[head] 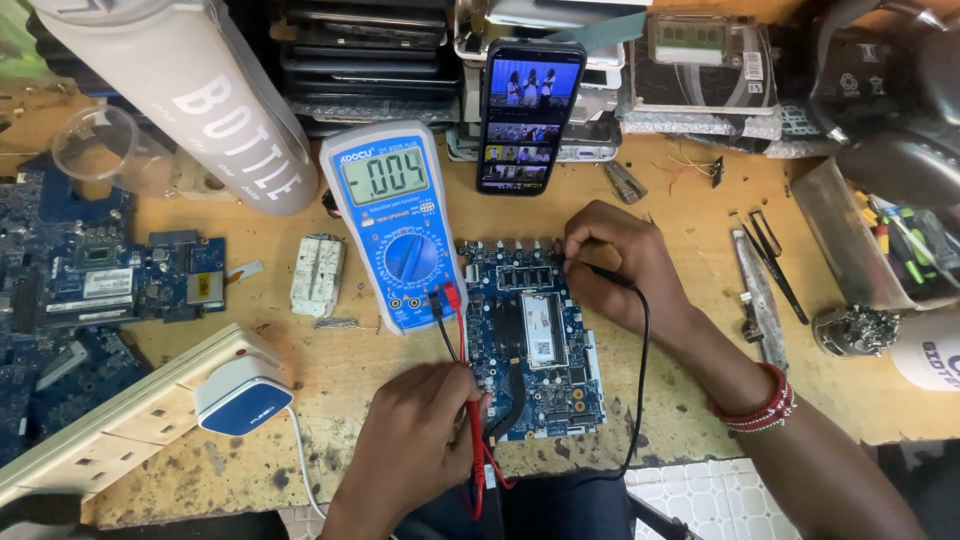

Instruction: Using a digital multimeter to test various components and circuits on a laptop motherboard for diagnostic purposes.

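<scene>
A blue circuit board lies flat on the wooden workbench in front of me. My left hand pinches a red probe at the board's lower left edge, its tip touching the board. My right hand holds a black probe against the board's upper right part; its black lead loops down toward me. Both leads plug into a blue multimeter with a lit display, propped just left of the board.
A phone showing video leans at the back. A large white bottle stands back left, over more blue boards. A white power strip with a plugged adapter sits front left. Tweezers and a tool tray lie right.
</scene>
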